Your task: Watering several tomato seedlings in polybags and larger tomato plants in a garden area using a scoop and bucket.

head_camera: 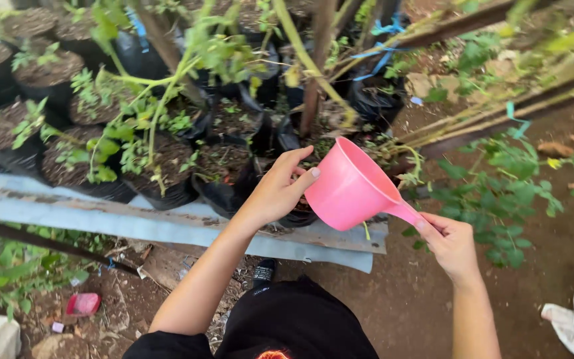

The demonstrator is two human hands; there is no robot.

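Right hand (452,244) closed on the handle of a tilted pink scoop (348,186), left hand (279,189) open, fingers against its rim, above black plant bags (167,169)

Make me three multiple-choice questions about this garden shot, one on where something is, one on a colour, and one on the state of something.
1. Where is the left hand?
A. At the rim of the dipper
B. Flat on the ground
C. Gripping a tree trunk

2. What colour is the dipper?
A. Blue
B. Pink
C. Green

3. How is the dipper held?
A. Upright and level
B. Lying on the soil
C. Tipped toward the black grow bags

Answers:
1. A, the fingers and thumb of the left hand rest against the dipper's rim, over the bags.
2. B, the cup and its handle are pink all over.
3. C, the right hand grips the handle while the mouth tilts down and away, toward the potted seedlings.
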